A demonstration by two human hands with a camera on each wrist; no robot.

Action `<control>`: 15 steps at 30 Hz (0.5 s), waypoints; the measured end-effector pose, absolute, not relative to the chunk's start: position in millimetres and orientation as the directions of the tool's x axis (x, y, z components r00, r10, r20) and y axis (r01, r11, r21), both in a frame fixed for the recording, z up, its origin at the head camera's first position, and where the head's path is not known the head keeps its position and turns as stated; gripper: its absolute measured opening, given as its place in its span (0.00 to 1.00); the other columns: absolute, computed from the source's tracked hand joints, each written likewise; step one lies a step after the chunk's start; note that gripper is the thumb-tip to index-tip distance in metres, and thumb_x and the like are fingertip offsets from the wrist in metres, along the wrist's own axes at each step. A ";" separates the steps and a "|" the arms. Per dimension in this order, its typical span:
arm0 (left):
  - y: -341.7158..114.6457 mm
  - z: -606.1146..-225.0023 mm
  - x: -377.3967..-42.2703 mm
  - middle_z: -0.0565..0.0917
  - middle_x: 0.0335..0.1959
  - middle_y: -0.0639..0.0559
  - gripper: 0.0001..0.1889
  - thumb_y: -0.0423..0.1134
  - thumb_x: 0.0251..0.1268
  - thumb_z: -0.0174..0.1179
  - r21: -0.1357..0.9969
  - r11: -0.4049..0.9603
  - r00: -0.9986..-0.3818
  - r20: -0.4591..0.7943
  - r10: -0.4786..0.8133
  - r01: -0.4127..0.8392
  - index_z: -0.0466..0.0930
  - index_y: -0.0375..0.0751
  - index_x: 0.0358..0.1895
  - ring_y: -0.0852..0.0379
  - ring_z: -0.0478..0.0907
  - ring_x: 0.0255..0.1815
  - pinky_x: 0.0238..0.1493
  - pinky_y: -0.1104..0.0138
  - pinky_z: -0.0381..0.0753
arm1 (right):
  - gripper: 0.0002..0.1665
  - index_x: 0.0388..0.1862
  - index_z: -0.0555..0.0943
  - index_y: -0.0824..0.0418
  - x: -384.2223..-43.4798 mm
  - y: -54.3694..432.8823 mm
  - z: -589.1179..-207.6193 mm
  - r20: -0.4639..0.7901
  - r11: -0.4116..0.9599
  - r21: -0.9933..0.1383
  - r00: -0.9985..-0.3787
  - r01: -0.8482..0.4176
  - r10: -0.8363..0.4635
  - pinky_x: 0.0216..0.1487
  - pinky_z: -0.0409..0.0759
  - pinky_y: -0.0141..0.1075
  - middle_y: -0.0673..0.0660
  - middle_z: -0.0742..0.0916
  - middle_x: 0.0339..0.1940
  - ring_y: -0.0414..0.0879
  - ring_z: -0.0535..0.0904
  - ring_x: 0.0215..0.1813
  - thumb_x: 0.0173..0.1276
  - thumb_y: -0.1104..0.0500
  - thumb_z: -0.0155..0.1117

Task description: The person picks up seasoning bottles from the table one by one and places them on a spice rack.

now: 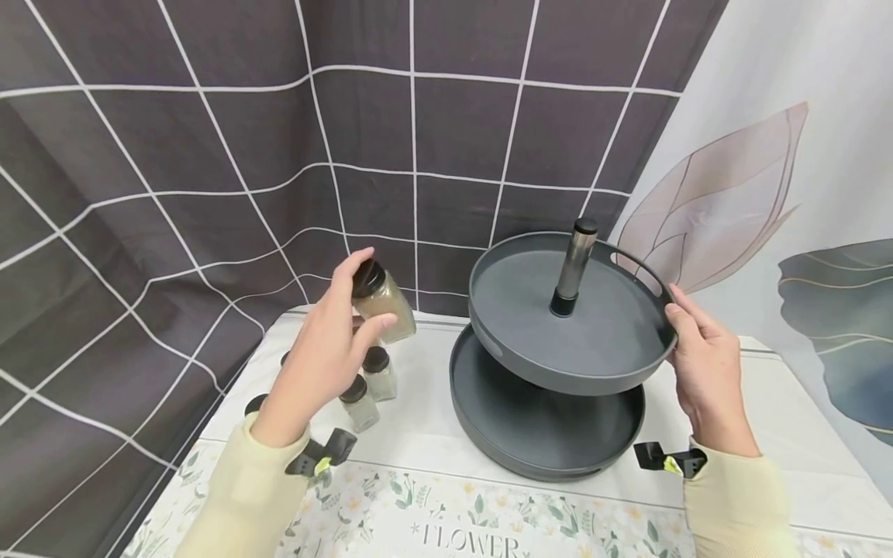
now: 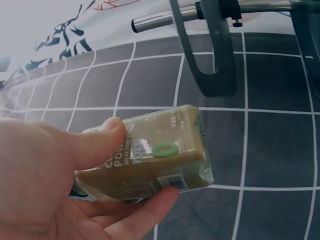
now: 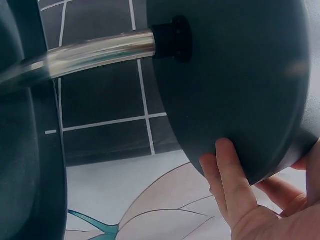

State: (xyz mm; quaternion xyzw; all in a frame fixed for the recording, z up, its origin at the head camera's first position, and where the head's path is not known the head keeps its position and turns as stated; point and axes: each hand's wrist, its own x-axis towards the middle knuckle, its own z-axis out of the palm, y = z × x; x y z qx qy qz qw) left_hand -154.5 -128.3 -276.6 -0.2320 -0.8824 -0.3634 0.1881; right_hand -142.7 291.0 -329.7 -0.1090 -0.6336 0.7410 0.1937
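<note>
My left hand [image 1: 324, 341] holds a square spice jar [image 1: 392, 310] with a black lid, raised and tilted above the table. In the left wrist view the jar [image 2: 155, 150] shows brownish powder, a label with white print and a green ring. To the right stands a dark grey two-tier round tray stand with a metal post [image 1: 575, 263]. My right hand [image 1: 708, 364] grips the right rim of the upper tray [image 1: 516, 325], fingers beneath it. The lower tray [image 1: 516, 434] sits on the table. In the right wrist view, fingers [image 3: 232, 170] touch the upper tray's underside [image 3: 235, 90].
Below my left hand stand small black-lidded jars [image 1: 379, 373], several of them partly hidden by the arm. A white table cover [image 1: 425, 418] with a floral printed front edge lies underneath. Dark grid-patterned cloth [image 1: 460, 132] hangs behind and to the left; a leaf-print cloth [image 1: 851, 256] hangs at right.
</note>
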 end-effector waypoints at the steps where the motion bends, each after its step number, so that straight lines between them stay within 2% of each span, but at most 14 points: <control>1: -125.5 -272.8 -156.3 0.78 0.59 0.41 0.41 0.37 0.69 0.65 0.559 0.620 -0.819 0.504 0.275 0.551 0.50 0.47 0.79 0.47 0.82 0.51 0.50 0.55 0.85 | 0.29 0.75 0.69 0.56 -142.7 291.2 -329.7 0.085 -0.122 -0.981 -0.901 -0.150 0.425 0.46 0.80 0.22 0.55 0.64 0.80 0.36 0.78 0.60 0.77 0.54 0.58; 7: -103.7 -251.6 -166.9 0.77 0.59 0.45 0.41 0.38 0.68 0.67 0.538 0.589 -0.779 0.555 0.291 0.603 0.53 0.50 0.79 0.51 0.79 0.42 0.45 0.59 0.81 | 0.29 0.75 0.69 0.56 -142.3 291.5 -330.1 0.087 -0.118 -0.982 -0.903 -0.150 0.421 0.46 0.80 0.22 0.55 0.62 0.81 0.35 0.79 0.58 0.78 0.54 0.58; 15: -68.0 -234.4 -186.8 0.72 0.62 0.42 0.40 0.40 0.69 0.66 0.481 0.560 -0.717 0.608 0.341 0.674 0.54 0.50 0.79 0.51 0.74 0.54 0.54 0.59 0.77 | 0.30 0.76 0.68 0.55 -141.6 291.9 -330.1 0.084 -0.108 -0.984 -0.905 -0.141 0.417 0.46 0.79 0.21 0.55 0.62 0.81 0.36 0.78 0.60 0.78 0.53 0.58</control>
